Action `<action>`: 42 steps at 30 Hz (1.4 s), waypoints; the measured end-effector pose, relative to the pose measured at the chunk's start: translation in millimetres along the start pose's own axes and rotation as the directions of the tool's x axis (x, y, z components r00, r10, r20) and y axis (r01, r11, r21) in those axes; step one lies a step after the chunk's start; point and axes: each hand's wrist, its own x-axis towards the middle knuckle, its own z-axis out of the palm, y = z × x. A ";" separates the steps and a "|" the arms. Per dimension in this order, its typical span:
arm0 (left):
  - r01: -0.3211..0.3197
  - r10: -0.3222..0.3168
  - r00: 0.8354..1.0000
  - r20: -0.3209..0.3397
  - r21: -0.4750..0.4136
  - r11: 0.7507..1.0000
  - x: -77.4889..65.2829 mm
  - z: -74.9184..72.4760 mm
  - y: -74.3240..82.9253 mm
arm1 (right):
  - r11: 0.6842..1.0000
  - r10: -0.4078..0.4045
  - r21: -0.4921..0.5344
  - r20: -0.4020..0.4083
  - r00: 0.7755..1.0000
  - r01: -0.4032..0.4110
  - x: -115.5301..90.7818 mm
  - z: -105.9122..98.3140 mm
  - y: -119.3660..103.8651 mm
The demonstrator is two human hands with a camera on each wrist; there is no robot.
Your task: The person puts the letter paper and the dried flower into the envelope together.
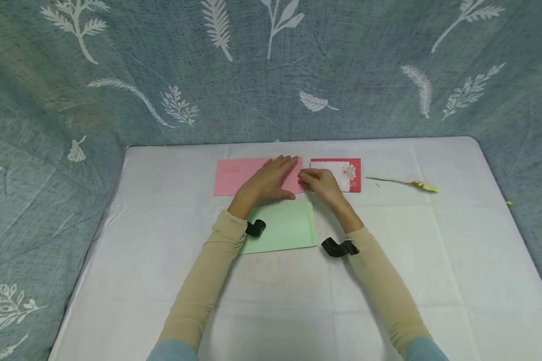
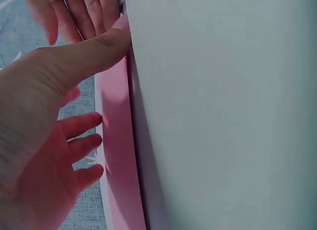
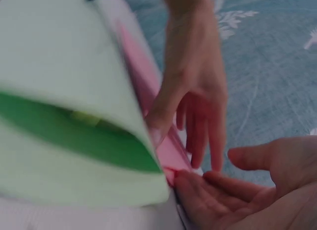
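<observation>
In the head view, my left hand (image 1: 270, 179) lies across a pink envelope (image 1: 235, 173), fingers spread and thumb stretched out along its near side. My right hand (image 1: 320, 183) is at the right end of the same envelope. Its fingertips touch the end edge in the right wrist view, and the thumb (image 3: 247, 156) stands apart from them. A pale green envelope (image 1: 282, 230) lies on the near side, under the left wrist. Its right-hand mouth gapes in the right wrist view, with something yellowish (image 3: 86, 117) inside.
A red and white card (image 1: 356, 180) with printed flowers lies right of the pink envelope, partly behind the right hand. Farther right is a thin stem with a yellow flower (image 1: 422, 186). White cloth covers the table (image 1: 271, 301); a leaf-patterned curtain (image 1: 262, 90) hangs behind.
</observation>
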 end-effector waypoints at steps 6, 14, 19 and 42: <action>0.020 -0.020 1.000 -0.005 0.008 1.000 2.4 -0.1 -3.9 | 0.988 0.087 0.126 0.014 0.996 -0.088 -1.0 1.2 -6.9; -0.013 0.014 1.000 -0.024 0.022 1.000 -0.1 1.4 -8.0 | 0.990 0.079 0.117 0.006 0.997 -0.079 -0.8 5.4 -6.9; -0.027 0.027 0.999 -0.037 -0.002 1.000 -4.5 3.6 -8.4 | 0.990 0.070 0.118 0.027 0.997 -0.073 -3.3 7.2 -7.5; -0.114 0.113 0.972 -0.205 0.010 0.993 -8.2 4.4 -6.1 | 0.980 0.054 0.189 0.071 0.996 -0.066 -7.1 12.5 -8.0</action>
